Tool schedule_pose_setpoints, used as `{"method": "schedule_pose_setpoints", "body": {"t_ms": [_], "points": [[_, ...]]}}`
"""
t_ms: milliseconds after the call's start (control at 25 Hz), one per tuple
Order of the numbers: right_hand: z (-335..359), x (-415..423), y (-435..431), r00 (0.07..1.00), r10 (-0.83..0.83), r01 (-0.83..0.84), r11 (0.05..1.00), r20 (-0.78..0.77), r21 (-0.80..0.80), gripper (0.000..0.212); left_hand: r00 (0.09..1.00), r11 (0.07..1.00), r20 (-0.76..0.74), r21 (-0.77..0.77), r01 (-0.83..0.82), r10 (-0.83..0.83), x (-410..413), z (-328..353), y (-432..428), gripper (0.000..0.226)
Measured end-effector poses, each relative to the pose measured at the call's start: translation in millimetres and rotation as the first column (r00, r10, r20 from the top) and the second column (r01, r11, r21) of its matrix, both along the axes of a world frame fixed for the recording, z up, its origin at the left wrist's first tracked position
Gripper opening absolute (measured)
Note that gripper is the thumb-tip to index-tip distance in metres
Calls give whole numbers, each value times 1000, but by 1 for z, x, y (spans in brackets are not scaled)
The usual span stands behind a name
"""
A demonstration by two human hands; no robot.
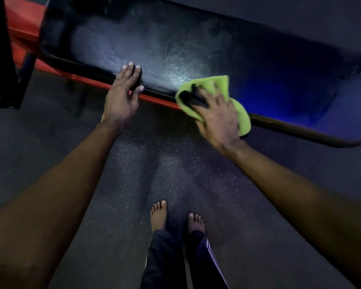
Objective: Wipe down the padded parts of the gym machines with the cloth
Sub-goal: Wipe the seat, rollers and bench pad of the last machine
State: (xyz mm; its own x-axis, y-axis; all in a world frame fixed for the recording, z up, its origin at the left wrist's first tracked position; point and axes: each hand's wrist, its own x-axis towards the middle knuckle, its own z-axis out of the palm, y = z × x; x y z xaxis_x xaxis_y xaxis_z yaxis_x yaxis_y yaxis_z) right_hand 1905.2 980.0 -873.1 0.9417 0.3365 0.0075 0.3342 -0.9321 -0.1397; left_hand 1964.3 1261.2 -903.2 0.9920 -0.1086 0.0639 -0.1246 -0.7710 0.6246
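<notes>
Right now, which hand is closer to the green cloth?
Right. The right hand presses on the cloth; the left hand rests on the pad, apart to the cloth's left.

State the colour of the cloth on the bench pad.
The cloth is lime green, seen in the head view.

The cloth [216, 85] is bright lime green. The pad [175, 49] is black and shiny, with pale grey smears in the middle and a deep blue glow on its right side. The frame [154, 100] under it is red. The floor [133, 163] is dark grey with lots of tiny white dots. The trousers [165, 259] are dark blue with thin white stripes [214, 255] down one side.
</notes>
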Motion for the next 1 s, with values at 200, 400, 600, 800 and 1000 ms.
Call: {"method": "schedule_pose_setpoints", "body": {"t_ms": [200,400,600,800,1000], "points": [[-19,11,57,969,230,-223,972,95,-72,50,993,996,75,10,87,-88,4,-5,17,47],[-28,-1,16,954,289,-278,952,81,-126,40,965,992,260,-123,-13,45,-7,-35,4,44],[-22,5,36,966,219,-204,972,136,-121,54,968,981,233,-185,-52,95,-9,-34,3,68],[-27,32,103,952,261,-231,956,160,-180,59,952,992,279,3,126,-122,-5,-28,34,83],[-33,14,50,933,321,-277,930,165,-243,54,943,994,318,-14,109,-99,-4,-29,32,69]]}}
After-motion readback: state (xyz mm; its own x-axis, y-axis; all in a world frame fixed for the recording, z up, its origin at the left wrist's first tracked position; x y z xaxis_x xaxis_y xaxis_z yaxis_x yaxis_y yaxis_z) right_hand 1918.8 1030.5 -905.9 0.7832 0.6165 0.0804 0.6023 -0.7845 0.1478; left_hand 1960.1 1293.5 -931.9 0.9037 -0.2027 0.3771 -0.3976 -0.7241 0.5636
